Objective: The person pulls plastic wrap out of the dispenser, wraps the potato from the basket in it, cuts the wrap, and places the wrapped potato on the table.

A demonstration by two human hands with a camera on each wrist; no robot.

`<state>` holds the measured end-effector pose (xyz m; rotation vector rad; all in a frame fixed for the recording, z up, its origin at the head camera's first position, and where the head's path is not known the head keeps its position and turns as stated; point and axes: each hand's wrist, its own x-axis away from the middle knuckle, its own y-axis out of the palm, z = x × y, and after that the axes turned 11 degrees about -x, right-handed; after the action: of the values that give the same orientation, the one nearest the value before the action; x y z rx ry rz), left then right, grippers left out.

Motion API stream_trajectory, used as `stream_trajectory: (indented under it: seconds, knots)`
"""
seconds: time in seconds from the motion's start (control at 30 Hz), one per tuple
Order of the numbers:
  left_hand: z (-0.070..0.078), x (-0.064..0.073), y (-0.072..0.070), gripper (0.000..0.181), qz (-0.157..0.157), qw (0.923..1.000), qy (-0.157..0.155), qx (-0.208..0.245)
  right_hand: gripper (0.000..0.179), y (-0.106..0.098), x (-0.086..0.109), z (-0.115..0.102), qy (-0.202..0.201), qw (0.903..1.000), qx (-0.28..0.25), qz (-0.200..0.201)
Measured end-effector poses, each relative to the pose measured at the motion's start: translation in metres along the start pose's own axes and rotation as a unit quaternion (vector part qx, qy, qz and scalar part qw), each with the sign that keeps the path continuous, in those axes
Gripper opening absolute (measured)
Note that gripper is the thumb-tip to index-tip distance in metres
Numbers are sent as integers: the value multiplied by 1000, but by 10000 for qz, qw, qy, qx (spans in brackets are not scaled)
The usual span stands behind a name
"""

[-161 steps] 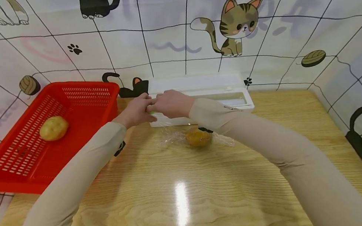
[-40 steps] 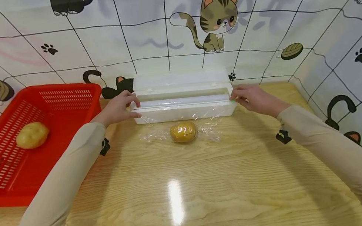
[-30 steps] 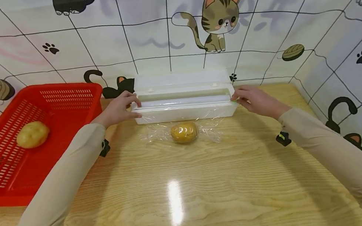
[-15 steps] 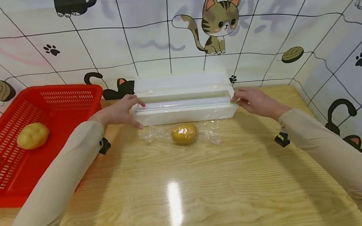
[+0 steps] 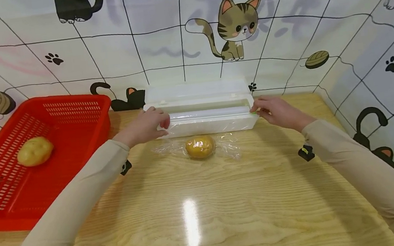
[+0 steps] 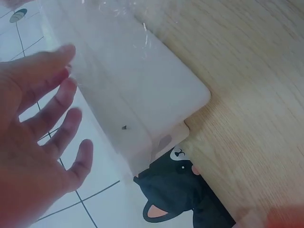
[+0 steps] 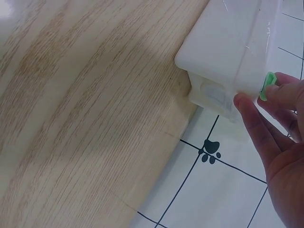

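A white cling film box (image 5: 212,125) stands with its lid raised against the wall, and a white roll (image 5: 210,112) lies inside. My right hand (image 5: 276,110) is at the box's right end, its thumb and finger pinching a small green slide cutter (image 7: 268,86) on the rim. My left hand (image 5: 142,127) is at the front left of the box; thumb and fingers are loosely bent with a gap between them, near the clear film (image 6: 147,35) over the front. Before the box lies a potato (image 5: 200,147) wrapped in film, its loose ends spread sideways.
A red plastic basket (image 5: 95,128) stands on the left, with a bare potato (image 5: 35,151) in it. The wooden table (image 5: 228,208) meets a wall covering (image 5: 159,50) printed with cats behind and to the right.
My right hand went from beside the left hand to the box's right end, where it stays. The left hand let go of the left end and shifted right along the front.
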<state>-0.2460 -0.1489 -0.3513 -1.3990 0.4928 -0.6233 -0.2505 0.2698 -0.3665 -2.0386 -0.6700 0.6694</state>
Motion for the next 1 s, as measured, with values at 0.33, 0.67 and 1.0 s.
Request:
stream_trajectory:
  seconds: [0.33,0.67,1.0]
  knots:
    - [-11,7,2,12,124,9983,229,531,19,-2,-4,-2,201,9998,-52,-80]
    - [-8,8,-1,11,-19,9974,263,663,14,2,-10,-16,784,9966,-153,-202]
    - [-10,8,-1,10,-72,9935,324,1088,21,48,-53,-72,516,9983,97,-236]
